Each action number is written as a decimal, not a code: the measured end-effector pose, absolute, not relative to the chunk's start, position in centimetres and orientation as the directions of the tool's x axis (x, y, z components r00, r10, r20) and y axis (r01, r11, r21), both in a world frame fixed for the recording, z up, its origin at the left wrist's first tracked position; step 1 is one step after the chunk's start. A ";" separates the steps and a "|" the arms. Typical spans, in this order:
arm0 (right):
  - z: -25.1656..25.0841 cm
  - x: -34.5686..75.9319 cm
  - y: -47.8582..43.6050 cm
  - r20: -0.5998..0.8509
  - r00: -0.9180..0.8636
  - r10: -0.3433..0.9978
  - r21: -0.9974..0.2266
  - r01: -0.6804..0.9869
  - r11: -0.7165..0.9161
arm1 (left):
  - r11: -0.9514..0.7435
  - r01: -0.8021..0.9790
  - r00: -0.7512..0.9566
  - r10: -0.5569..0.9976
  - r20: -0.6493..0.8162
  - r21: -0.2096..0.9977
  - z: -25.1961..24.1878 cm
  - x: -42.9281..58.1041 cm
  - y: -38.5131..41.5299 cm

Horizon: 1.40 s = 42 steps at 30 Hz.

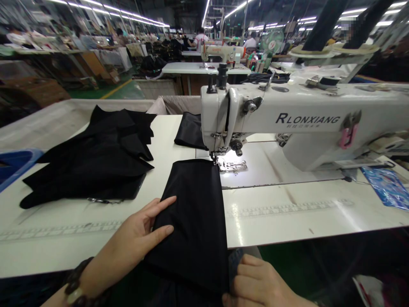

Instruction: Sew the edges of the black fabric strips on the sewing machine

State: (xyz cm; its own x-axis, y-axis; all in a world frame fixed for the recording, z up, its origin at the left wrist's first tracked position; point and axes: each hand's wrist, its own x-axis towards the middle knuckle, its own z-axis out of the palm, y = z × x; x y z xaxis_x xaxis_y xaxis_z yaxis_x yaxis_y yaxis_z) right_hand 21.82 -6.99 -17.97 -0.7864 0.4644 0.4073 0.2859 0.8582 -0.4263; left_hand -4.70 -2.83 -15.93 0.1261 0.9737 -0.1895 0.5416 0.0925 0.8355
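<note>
L hand [137, 238] flat open on black cloth [194, 221]; R hand [255, 283] pinches its edge

1. A long black fabric panel [194, 217] lies on the white desk [287, 213], its far end under the needle of the white sewing machine [287, 119].
2. The left hand [140, 238] rests flat, fingers on the panel's left edge.
3. The right hand [258, 283] pinches its near right corner.
4. A heap of black fabric pieces [102, 153] lies to the left.

Black fabric [194, 221], white sewing machine [303, 123], blue bin [12, 164].
</note>
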 end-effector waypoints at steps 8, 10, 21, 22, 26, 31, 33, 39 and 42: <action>-19.4 20.4 -5.9 0.599 -0.657 0.457 -0.278 0.364 0.889 | -0.265 0.866 0.206 0.962 0.181 0.425 -16.3 -4.5 -2.8; -19.5 20.2 -5.8 0.624 -0.634 0.457 -0.295 0.351 0.889 | -0.484 0.839 0.389 0.853 0.348 0.249 -15.9 -3.2 -4.1; -19.9 20.2 -6.0 0.635 -0.603 0.484 -0.297 0.388 0.873 | -0.858 0.473 0.689 0.502 0.523 0.200 -17.5 1.0 -6.2; -20.0 20.1 -5.9 0.634 -0.610 0.476 -0.279 0.394 0.876 | -0.867 0.458 0.708 0.488 0.511 0.195 -17.5 1.0 -5.9; -19.4 20.0 -5.0 0.605 -0.651 0.458 -0.233 0.406 0.884 | -0.880 0.427 0.744 0.472 0.473 0.207 -17.2 1.0 -4.6; -18.6 20.2 -3.5 0.476 -0.707 0.523 -0.300 0.428 0.852 | -0.867 0.447 0.753 0.498 0.431 0.220 -16.8 1.4 -3.0; -18.4 20.3 -2.8 0.429 -0.724 0.540 -0.319 0.438 0.840 | -0.870 0.448 0.753 0.492 0.438 0.207 -16.9 1.5 -2.3; -18.1 20.5 -0.1 0.385 -0.741 0.550 -0.347 0.436 0.830 | -0.883 0.443 0.779 0.464 0.422 0.154 -17.1 1.4 0.1; -18.1 20.4 1.5 0.353 -0.771 0.530 -0.302 0.443 0.844 | -0.890 0.438 0.796 0.449 0.406 0.124 -17.3 1.2 1.3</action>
